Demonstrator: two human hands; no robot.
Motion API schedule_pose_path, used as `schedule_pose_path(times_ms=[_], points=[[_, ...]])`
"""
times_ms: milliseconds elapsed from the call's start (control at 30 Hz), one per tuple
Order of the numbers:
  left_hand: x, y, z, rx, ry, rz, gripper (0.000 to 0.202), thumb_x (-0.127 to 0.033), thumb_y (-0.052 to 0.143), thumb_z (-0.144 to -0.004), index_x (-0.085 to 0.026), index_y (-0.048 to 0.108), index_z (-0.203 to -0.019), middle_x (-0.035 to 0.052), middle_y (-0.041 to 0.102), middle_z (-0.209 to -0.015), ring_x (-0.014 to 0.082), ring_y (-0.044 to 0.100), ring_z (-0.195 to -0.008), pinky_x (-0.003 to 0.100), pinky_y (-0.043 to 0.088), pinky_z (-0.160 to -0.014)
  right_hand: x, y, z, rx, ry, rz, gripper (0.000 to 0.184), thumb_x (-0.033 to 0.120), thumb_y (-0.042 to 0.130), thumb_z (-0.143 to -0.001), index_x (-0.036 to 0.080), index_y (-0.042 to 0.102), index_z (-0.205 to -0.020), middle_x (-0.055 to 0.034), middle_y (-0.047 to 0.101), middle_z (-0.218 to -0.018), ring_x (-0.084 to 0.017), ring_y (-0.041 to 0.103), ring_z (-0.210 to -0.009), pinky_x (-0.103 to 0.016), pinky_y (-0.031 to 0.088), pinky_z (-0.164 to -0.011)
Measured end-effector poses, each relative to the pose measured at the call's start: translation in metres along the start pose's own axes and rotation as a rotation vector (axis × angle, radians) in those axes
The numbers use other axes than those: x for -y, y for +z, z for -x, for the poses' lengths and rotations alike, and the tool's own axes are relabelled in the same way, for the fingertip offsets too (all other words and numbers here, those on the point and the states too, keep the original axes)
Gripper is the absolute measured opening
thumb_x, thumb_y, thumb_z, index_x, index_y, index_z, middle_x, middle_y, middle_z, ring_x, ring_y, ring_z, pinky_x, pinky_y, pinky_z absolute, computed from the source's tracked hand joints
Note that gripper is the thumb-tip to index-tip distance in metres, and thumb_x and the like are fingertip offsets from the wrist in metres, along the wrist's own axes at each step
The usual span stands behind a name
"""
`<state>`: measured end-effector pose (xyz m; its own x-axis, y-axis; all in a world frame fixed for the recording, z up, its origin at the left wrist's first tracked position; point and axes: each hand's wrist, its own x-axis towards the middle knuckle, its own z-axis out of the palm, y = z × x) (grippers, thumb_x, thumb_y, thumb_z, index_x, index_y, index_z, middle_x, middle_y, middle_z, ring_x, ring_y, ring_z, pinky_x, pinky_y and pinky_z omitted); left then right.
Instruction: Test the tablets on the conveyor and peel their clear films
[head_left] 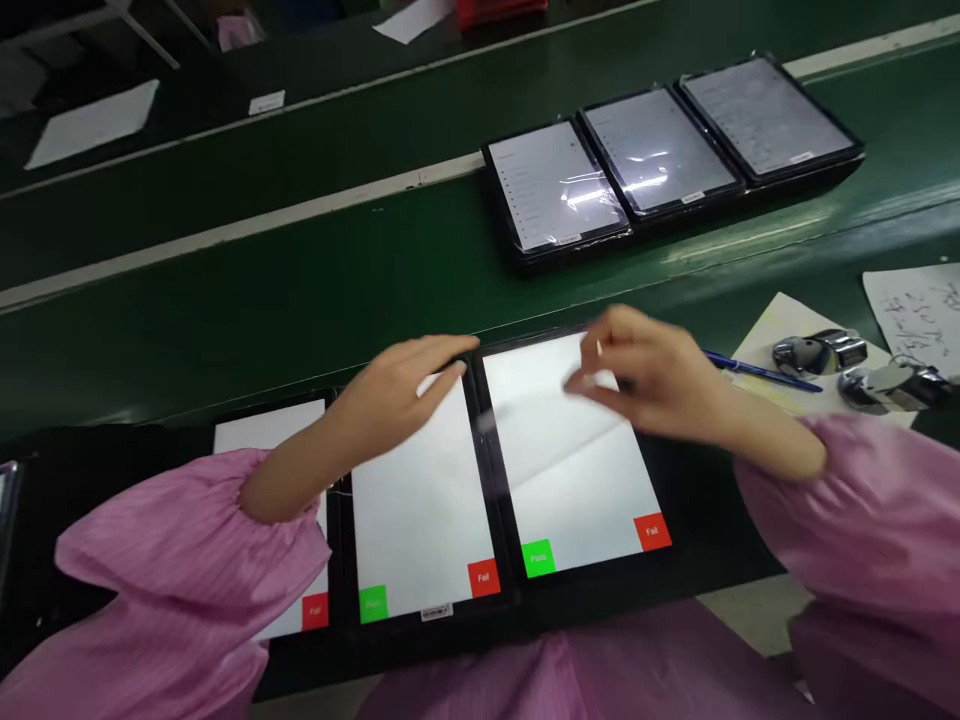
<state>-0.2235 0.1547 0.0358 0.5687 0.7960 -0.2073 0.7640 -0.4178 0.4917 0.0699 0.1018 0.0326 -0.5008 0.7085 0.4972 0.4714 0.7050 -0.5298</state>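
Three tablets lie side by side in front of me: the left tablet (315, 530), the middle tablet (420, 500) and the right tablet (577, 480). Their lit white screens carry red Fail boxes; green Pass boxes show on the middle and right ones. My left hand (394, 395) is over the top of the middle tablet, fingers stretched and holding nothing. Above the right tablet, the fingertips of my right hand (645, 375) are pinched together on what looks like a clear plastic film (559, 435). That film is blurred, with a small pale patch at its left end.
Behind, three more film-covered tablets (615, 170) rest in a row on the green bench. A blue pen (765, 370), shiny metal objects (821, 352) and paper (919, 310) lie at right. White sheets (94, 122) are at the far left.
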Motion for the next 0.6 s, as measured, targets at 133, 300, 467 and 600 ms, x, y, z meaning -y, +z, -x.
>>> schedule_pose_path(times_ms=[133,300,467,600], points=[[0.018,-0.017,-0.002,0.046,-0.306,0.006,0.064,-0.06,0.039,-0.091,-0.02,0.071,-0.131,0.0099,0.074,-0.13,0.034,0.069,-0.115,0.041,0.059,-0.094,-0.045,-0.008,-0.029,-0.315,0.284,-0.095,0.006,0.023,0.076,-0.092,0.018,0.073,-0.092,-0.0033,0.067,-0.097,-0.013,0.061,-0.073,-0.029,0.053,-0.065],[0.019,-0.021,0.0,0.087,-0.301,0.006,0.067,-0.066,0.039,-0.088,-0.024,0.074,-0.126,0.0086,0.077,-0.126,0.032,0.071,-0.11,0.035,0.06,-0.081,-0.036,-0.029,-0.051,-0.396,0.354,-0.232,0.01,0.022,0.078,-0.091,0.022,0.069,-0.087,-0.001,0.069,-0.088,-0.014,0.064,-0.07,-0.026,0.054,-0.056],[0.018,-0.02,-0.002,0.101,-0.273,-0.075,0.071,-0.073,0.033,-0.089,-0.024,0.077,-0.117,0.0099,0.079,-0.116,0.0323,0.074,-0.096,0.042,0.06,-0.081,-0.017,-0.037,-0.062,-0.325,0.322,-0.349,0.014,0.022,0.073,-0.095,0.023,0.06,-0.088,-0.0004,0.07,-0.092,-0.014,0.068,-0.072,-0.021,0.05,-0.042],[0.025,-0.02,-0.001,0.07,-0.168,-0.172,0.069,-0.073,0.028,-0.095,-0.027,0.076,-0.113,0.0078,0.081,-0.105,0.0291,0.074,-0.083,0.05,0.056,-0.092,-0.017,-0.04,-0.062,-0.299,0.297,-0.448,0.013,0.02,0.067,-0.097,0.024,0.055,-0.094,0.0016,0.067,-0.086,-0.017,0.073,-0.085,-0.02,0.058,-0.049]])
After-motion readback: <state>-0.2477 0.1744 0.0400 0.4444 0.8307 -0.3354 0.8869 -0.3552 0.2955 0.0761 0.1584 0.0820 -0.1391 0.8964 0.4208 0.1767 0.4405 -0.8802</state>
